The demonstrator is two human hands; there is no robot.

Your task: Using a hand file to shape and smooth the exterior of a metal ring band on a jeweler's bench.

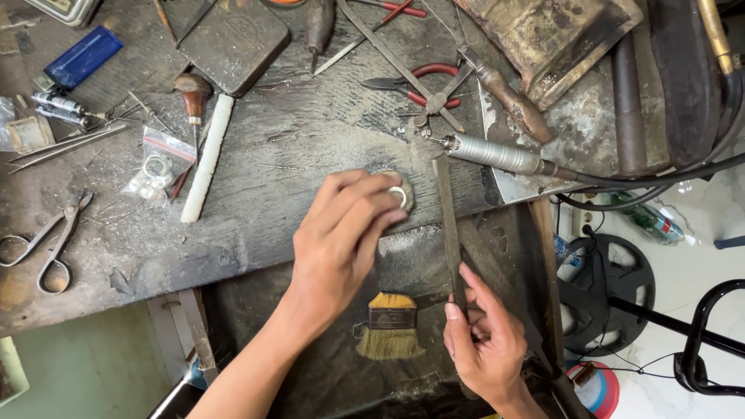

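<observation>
While pinched, ring under left fingertips

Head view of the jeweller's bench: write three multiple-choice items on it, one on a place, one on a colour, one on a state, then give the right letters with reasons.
1. Where does the small brush lie?
A. Below the bench edge, between the two hands
B. Beside the scissors at the far left
C. On top of the blue lighter

2. What colour are the handles of the pliers at the top middle?
A. Green
B. Red
C. Yellow

3. How is the file held?
A. It lies untouched on the bench
B. The left hand grips it at both ends
C. The right hand grips its near end, blade pointing away

Answers:
1 A: the brush sits lower than the bench, between the left hand and right hand.
2 B: the curved handles are red.
3 C: the right hand's fingers close round the file's lower end, while the left hand presses a silver ring to the bench.
</observation>
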